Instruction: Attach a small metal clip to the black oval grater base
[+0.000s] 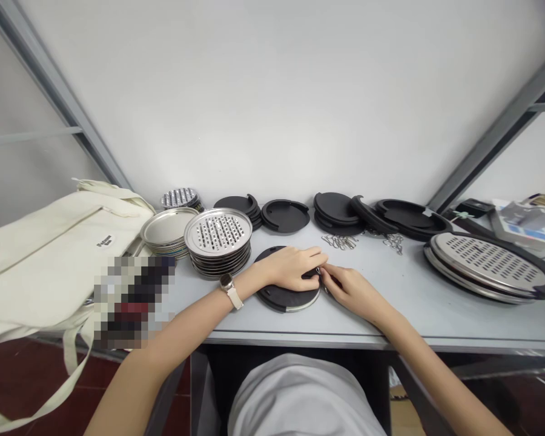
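Observation:
A round black plastic disc with a strip of silver metal rim (303, 306) lies flat on the table in front of me. My left hand (295, 266) rests across its upper right part and holds it there, fingers reaching to the right edge. At that edge the fingertips of my right hand (345, 287) are pinched together on a small metal clip (318, 270), which is mostly hidden. Both hands meet at this spot. More small wire clips (340, 241) lie in a loose pile behind my hands.
To the left stand a stack of round metal graters (218, 233) and plain metal discs (170, 227). Black round holders (285, 215) line the wall. Larger grater plates (490, 263) are stacked at right. A cream bag (59, 242) covers the left end of the table.

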`<act>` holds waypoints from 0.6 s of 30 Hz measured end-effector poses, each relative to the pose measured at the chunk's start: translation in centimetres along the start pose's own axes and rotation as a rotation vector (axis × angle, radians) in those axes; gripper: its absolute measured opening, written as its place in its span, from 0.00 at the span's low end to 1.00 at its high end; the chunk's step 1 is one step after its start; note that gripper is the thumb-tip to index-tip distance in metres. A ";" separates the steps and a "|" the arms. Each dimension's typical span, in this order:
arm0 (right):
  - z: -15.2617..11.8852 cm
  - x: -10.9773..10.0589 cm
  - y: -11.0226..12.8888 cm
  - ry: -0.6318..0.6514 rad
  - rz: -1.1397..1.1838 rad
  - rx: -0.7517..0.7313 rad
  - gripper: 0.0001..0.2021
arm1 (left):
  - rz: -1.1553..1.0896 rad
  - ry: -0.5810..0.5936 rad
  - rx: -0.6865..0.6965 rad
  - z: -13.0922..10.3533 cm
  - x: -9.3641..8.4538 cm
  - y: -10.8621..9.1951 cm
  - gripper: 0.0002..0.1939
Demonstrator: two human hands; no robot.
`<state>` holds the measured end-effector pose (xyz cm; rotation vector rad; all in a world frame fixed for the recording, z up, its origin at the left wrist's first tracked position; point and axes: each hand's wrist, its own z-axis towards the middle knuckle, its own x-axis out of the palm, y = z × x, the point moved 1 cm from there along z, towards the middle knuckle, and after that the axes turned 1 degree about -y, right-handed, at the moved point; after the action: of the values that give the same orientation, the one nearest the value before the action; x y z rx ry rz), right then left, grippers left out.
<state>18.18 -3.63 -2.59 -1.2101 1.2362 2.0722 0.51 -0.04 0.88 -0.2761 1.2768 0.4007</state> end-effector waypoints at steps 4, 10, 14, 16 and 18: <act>0.0 0.0 0.1 -0.003 0.008 0.001 0.14 | -0.004 0.020 -0.012 0.0 -0.1 -0.1 0.07; 0.0 -0.1 0.2 -0.013 0.013 0.001 0.14 | -0.007 0.021 -0.010 0.0 -0.3 -0.1 0.07; 0.1 -0.1 0.2 -0.020 0.018 0.003 0.14 | -0.007 0.025 -0.016 0.0 -0.4 -0.1 0.07; 0.0 -0.1 0.2 -0.020 0.016 0.004 0.14 | -0.013 0.030 -0.019 0.0 -0.4 -0.2 0.07; 0.0 -0.1 0.2 -0.017 0.014 0.005 0.14 | -0.013 0.032 -0.022 0.0 -0.4 -0.2 0.07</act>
<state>18.08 -3.71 -2.36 -1.1822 1.2450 2.0835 0.53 -0.26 1.23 -0.3109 1.3016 0.4006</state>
